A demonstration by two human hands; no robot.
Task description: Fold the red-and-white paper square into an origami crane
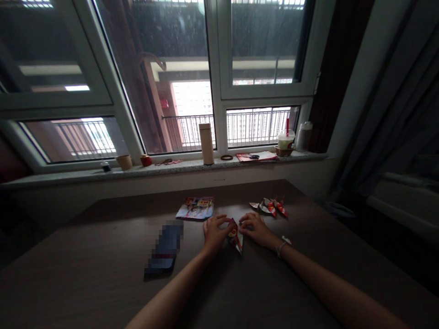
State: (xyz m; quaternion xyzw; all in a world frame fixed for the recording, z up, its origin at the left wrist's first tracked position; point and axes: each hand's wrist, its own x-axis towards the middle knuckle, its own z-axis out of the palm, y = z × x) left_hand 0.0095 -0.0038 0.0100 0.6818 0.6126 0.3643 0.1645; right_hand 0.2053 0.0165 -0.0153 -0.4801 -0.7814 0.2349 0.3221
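Note:
My left hand point(214, 233) and my right hand point(255, 228) rest on a dark wooden table point(103, 274), both pinching a small folded piece of printed red and white paper point(236, 237) between them. The fingers of both hands are curled on its edges. Behind the right hand lie folded paper shapes point(269, 206) in the same print. A stack of printed paper sheets point(196, 208) lies flat behind the left hand.
A dark blurred flat object point(165, 249) lies left of my hands. On the windowsill point(68, 174) stand a tall beige flask point(206, 143), a drink cup with a red straw point(286, 140), small cups point(124, 161), and scissors on red paper point(255, 156). Dark curtains point(394, 114) hang at right.

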